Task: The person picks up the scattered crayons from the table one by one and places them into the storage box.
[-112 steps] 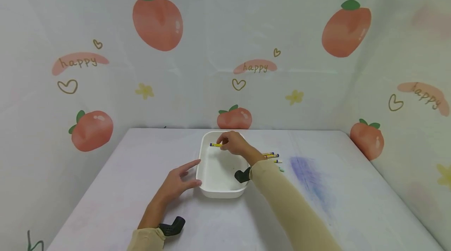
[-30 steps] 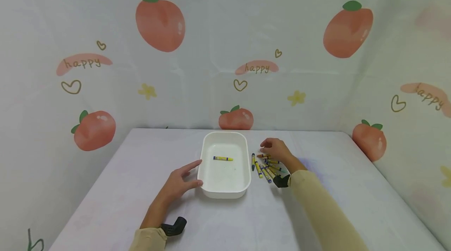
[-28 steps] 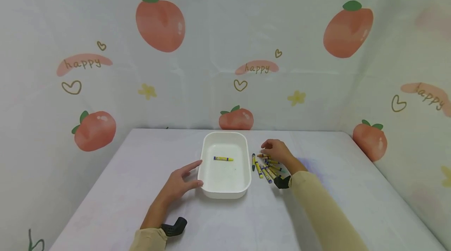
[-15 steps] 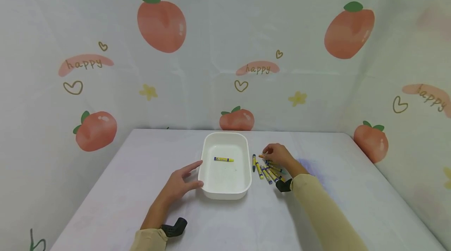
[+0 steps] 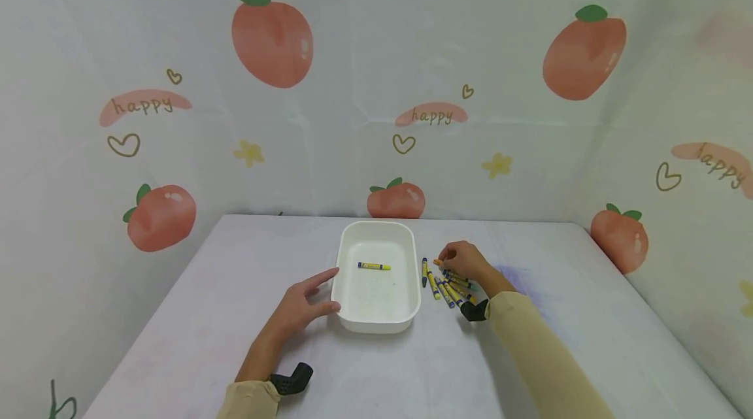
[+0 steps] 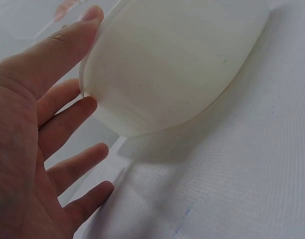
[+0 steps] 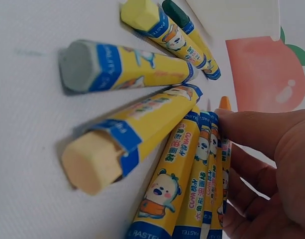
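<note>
Orange tipped the one crayon your right hand pinched, close against a bundle; a straight upward lift would likely have spared the rest. That bundle overlapped too much to count exactly. Nearer the white tray, four loose crayons lay fanned on the tabletop. That single tray held one yellow crayon, and your left hand touched its side, fingers spread.
</note>
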Available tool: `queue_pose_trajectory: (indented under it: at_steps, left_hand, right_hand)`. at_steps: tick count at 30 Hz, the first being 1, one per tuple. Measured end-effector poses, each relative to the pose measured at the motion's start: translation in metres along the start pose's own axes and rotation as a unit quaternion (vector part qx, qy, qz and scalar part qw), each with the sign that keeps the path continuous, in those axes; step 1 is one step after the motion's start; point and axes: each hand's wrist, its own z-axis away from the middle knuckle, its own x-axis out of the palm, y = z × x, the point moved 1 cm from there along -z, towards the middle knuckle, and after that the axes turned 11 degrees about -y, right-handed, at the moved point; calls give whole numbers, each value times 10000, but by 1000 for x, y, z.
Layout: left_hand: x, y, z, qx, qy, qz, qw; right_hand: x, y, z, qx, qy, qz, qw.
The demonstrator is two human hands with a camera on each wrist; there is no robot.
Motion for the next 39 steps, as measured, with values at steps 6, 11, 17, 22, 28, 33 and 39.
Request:
queue_pose_trajectory:
  at_steps: [6, 11, 17, 22, 28, 33, 39]
  left_hand:
    - [-1, 0, 1, -5, -17, 35, 10000]
    - [-1, -1, 1, 12, -48, 73, 10000]
    - [-2, -2, 1, 14, -61, 97, 9999]
    - [-3, -1, 1, 73, -69, 98, 9999]
    - [-3, -1, 0, 7, -81, 82, 9999]
    - [-3, 0, -1, -10, -77, 76, 9999]
    - [-2, 0, -1, -17, -102, 69, 9999]
  right_hand:
    - [-1, -1, 0, -70, 151, -70, 9998]
    - [-5, -7, 0, -331, 391, -34, 9987]
    - [-8, -22, -1, -590, 555, -174, 9966]
    - [-11, -36, -2, -806, 619, -146, 9947]
    - [-13, -52, -2, -947, 820, -285, 9917]
    - [-11, -65, -4, -1084, 938, -406, 9888]
    - [-9, -84, -5, -1140, 834, -476, 9888]
